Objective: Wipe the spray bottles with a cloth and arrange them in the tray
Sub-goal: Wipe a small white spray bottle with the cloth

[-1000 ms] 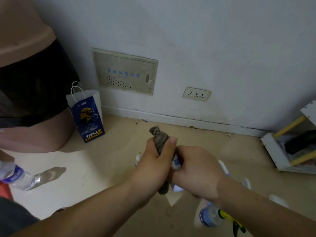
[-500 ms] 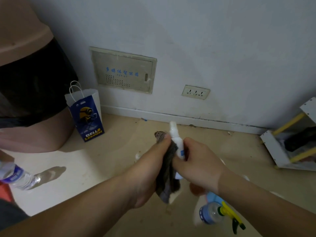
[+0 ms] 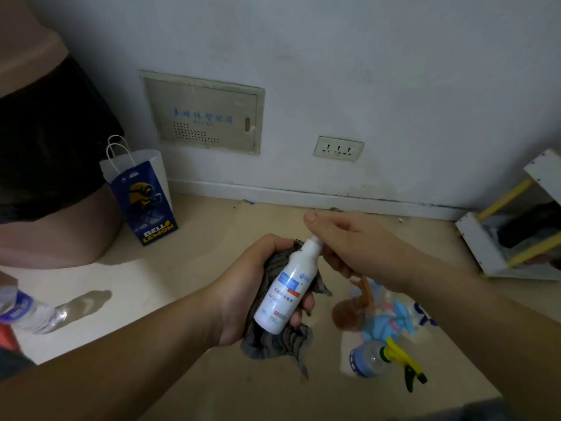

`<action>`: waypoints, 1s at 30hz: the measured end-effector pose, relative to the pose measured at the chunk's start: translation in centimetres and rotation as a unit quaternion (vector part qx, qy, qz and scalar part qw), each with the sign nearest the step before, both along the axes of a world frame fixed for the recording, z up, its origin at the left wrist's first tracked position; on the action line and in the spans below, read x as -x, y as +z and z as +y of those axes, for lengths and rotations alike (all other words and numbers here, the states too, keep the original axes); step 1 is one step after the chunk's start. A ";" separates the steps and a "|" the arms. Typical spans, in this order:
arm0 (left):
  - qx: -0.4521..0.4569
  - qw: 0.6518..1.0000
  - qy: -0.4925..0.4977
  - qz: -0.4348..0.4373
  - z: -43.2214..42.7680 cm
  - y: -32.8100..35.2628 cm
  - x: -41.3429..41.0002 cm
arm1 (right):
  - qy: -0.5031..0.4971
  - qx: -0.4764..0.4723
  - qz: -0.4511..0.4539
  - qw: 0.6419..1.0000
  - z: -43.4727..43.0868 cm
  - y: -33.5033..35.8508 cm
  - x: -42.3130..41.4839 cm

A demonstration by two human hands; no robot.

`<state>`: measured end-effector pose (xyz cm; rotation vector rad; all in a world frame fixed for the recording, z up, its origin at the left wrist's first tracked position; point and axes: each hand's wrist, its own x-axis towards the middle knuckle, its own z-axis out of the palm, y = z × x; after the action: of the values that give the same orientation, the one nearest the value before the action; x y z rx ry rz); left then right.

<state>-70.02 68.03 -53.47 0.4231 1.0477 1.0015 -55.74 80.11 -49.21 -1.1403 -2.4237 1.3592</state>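
Observation:
A small white spray bottle [image 3: 283, 287] with a blue label lies tilted in the grey cloth [image 3: 274, 344], both held in the curled fingers of my left hand [image 3: 246, 287]. My right hand [image 3: 349, 244] pinches the bottle's top at its upper end. On the floor to the lower right lie more spray bottles: a clear one with a yellow and green trigger [image 3: 382, 358], a light blue one [image 3: 391, 322] and an orange-brown one [image 3: 349, 311]. No tray is in view.
A blue and white paper bag [image 3: 142, 196] stands by the wall at left, beside a large pink bin with a black liner [image 3: 45, 165]. A plastic water bottle [image 3: 27, 311] lies at far left. A white and yellow rack [image 3: 516, 220] stands at right.
The white bottle has come out of the cloth wrap and now lies tilted across it. My right hand has slid up from the bottle's body to its top.

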 end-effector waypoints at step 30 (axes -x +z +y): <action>-0.287 0.769 -0.003 0.572 -0.7 -3.6 -3.2 | -0.212 0.145 -0.015 0.966 -2.1 -2.9 -1.8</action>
<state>-66.79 67.30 -57.03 1.6960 1.7869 1.0248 -53.94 78.00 -52.14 -1.6410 -1.8760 1.5800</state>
